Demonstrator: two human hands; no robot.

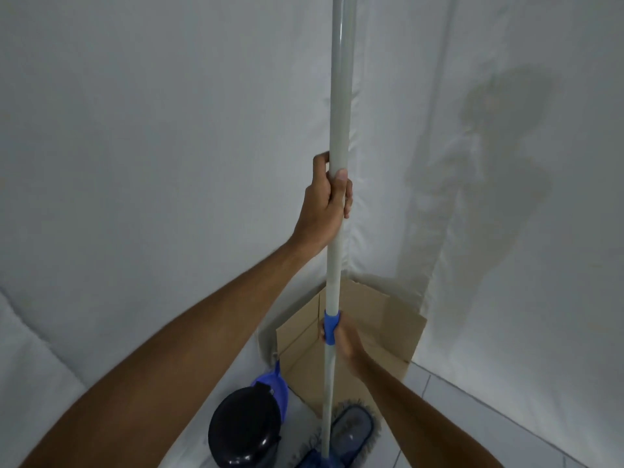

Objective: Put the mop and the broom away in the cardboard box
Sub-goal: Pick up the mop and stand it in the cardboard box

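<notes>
The mop (pixel 339 96) has a long grey pole that stands almost upright through the middle of the view. Its flat blue head with a grey fringe (pixel 351 430) rests low, near the floor at the bottom. My left hand (pixel 326 204) grips the pole high up. My right hand (pixel 337 336) grips it lower, at the blue collar. The open cardboard box (pixel 371 319) stands in the corner right behind the pole, its flaps spread. No broom is visible.
A black round lidded bin (pixel 246 430) stands on the tiled floor left of the mop head, with a blue dustpan (pixel 275 386) behind it. White fabric walls (pixel 152 146) close in the corner. A shadow falls on the right wall.
</notes>
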